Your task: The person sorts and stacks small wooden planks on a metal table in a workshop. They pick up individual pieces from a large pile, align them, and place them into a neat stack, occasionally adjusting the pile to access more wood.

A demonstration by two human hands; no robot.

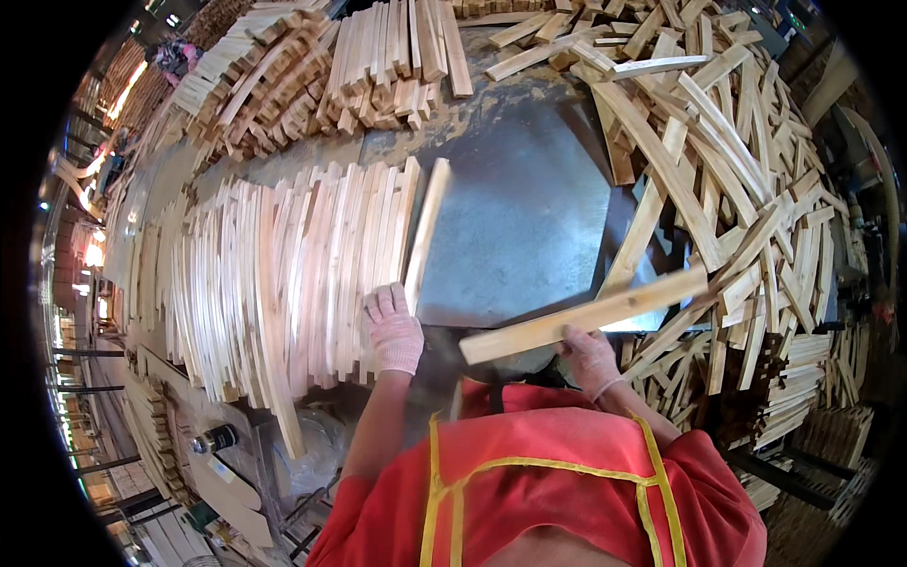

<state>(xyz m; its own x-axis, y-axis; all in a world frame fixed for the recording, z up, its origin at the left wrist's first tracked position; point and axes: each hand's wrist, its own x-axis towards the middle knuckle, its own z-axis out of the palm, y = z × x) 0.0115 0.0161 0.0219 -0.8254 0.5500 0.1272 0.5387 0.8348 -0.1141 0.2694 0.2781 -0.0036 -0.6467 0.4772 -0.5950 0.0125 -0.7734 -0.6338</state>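
My right hand (588, 361), in a pale glove, grips a wooden slat (586, 314) near its middle. The slat is held slanted above the near edge of the metal tabletop (520, 213), its right end higher in the picture. My left hand (394, 333), gloved too, lies with fingers stretched out on the near right part of a row of wooden slats (312, 255) set side by side. Just beyond its fingertips, a single slat (427, 236) stands a little apart from the row's right end. One slat (276, 378) juts out of the row toward me.
A loose heap of slats (756, 161) covers the table's right side and spills over its near right corner. Stacked wooden pieces (387, 57) stand at the back. A dark bottle or can (214, 438) lies at the lower left.
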